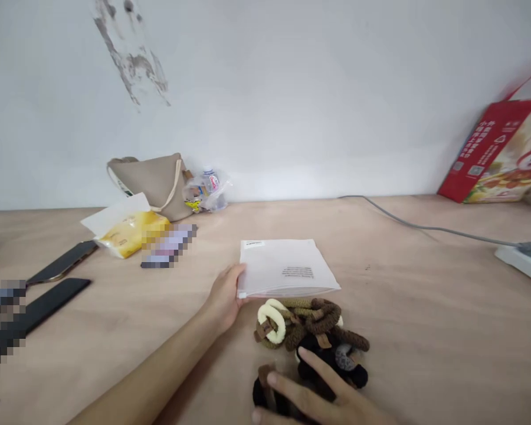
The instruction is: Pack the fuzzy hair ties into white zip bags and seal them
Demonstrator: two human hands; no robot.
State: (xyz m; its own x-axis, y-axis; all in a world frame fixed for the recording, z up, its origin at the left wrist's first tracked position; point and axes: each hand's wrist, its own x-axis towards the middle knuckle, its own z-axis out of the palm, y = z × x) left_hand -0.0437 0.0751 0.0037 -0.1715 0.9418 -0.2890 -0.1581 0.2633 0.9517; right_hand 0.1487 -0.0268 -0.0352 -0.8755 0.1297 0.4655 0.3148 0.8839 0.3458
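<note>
My left hand [225, 296] grips the lower left corner of a white zip bag [278, 265], thumb on top and fingers underneath. The bag lies flat, with small dark print and a slider at its near edge, whose mouth gapes slightly. Just below it lies a pile of thick fabric hair ties [325, 316] in cream, olive and brown. Black hair ties [316, 369] and a grey patterned piece lie nearer to me. Over these black ones my right hand [325, 398] is spread, its fingertips on or just above them. Part of that hand is cut off by the lower edge.
On the left lie dark phones [64, 262], a blurred phone [170, 245] and a yellow tissue pack [133, 233]. A beige bag [153, 180] and clear plastic bag [215, 192] stand against the wall. Rightward are a grey cable [407, 224], white power strip [524, 262] and red carton [487, 153].
</note>
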